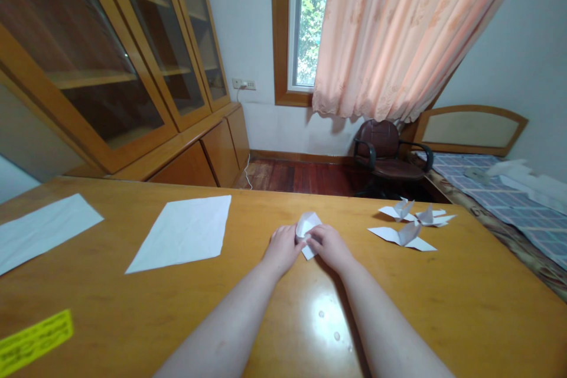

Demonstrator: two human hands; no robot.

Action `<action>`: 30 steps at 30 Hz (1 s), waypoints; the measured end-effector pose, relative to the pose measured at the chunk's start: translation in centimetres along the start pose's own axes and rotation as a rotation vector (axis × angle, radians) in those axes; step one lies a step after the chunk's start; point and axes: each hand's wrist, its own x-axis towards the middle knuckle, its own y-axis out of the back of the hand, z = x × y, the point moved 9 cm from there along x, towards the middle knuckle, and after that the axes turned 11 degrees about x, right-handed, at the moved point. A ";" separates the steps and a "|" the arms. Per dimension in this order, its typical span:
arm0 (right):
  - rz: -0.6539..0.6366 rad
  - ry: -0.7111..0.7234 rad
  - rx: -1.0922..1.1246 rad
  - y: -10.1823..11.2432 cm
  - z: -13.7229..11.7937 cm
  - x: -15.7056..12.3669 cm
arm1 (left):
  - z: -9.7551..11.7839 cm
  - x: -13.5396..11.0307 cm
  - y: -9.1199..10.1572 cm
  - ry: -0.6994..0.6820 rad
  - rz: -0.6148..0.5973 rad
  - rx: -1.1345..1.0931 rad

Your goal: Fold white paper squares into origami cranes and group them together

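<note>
A partly folded piece of white paper point(310, 223) lies near the far edge of the wooden table, between my two hands. My left hand point(284, 248) grips its left side, fingers closed on it. From the right, my right hand point(330, 246) pinches the paper near its middle, fingertips close to my left thumb. The hands cover part of the folds. To the right sit several folded paper figures with raised wings, the nearest paper figure point(405, 236) lying a little in front of the others. A flat white sheet point(183, 230) rests to the left of my hands.
Another white sheet point(48, 230) lies at the table's far left, with a yellow label point(35, 342) at the near left. Beyond the table point(177, 319) stand a glass-doored cabinet point(186, 130), an office chair point(385, 153) and a bed point(509, 189) along the right.
</note>
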 end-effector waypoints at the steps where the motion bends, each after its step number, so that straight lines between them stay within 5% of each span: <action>1: 0.001 -0.009 -0.005 0.0 0.1 0.0 | 0.0 0.0 0.0 0.004 0.001 0.003; 30: 0.037 -0.073 -0.014 0.2 0.9 -0.1 | -0.8 0.1 0.0 0.085 -0.026 0.004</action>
